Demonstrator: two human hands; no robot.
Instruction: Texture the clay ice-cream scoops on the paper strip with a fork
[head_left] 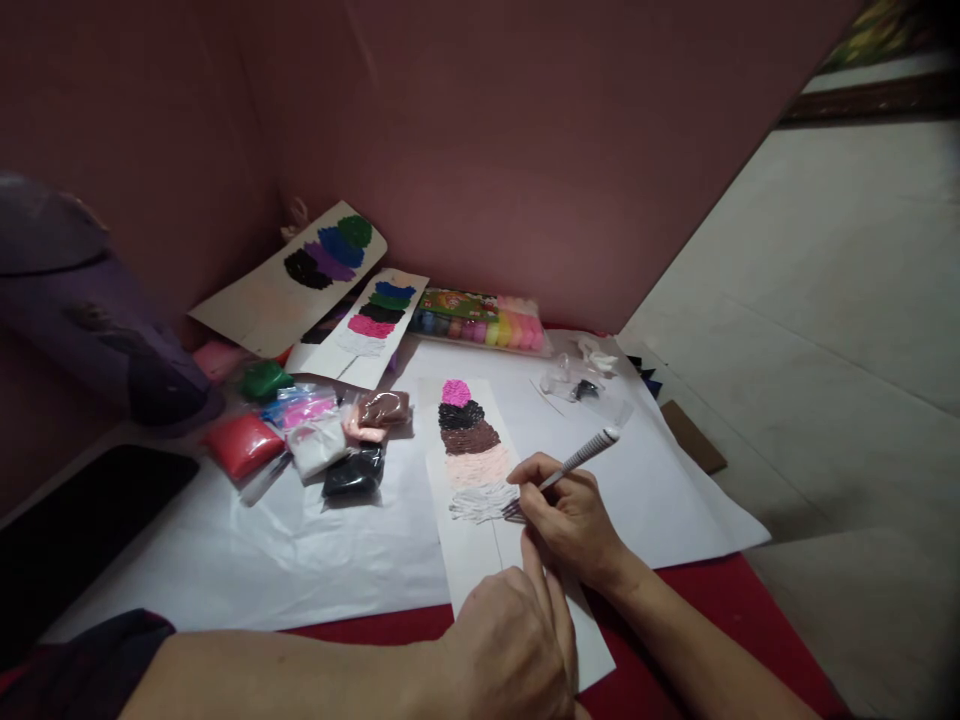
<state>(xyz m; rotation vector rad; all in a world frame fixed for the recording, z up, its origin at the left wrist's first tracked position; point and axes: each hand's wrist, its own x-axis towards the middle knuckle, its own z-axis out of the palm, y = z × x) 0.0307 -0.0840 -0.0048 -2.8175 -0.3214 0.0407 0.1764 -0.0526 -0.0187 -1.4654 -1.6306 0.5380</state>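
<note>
A long white paper strip [472, 575] lies in front of me, with a stack of clay-like textured bands in pink, black, brown, peach and white. My right hand [566, 510] is closed around a slim tool with a grey-and-white striped handle [589, 452]. Its dark tip touches the right end of the white band [480, 502]; the tip's exact shape is unclear. My left hand [510, 640] rests on the lower part of the strip, fingers stretched out and just below the right hand. Its thumb is hidden.
Bags of red [244, 445], black [356, 472], white and brown clay lie left of the strip. Behind them are two decorated cards [375, 320] and a multicoloured clay pack [480, 320]. A purple bottle [97, 310] and black flat object [90, 530] stand left; clear wrappers [574, 380] lie right.
</note>
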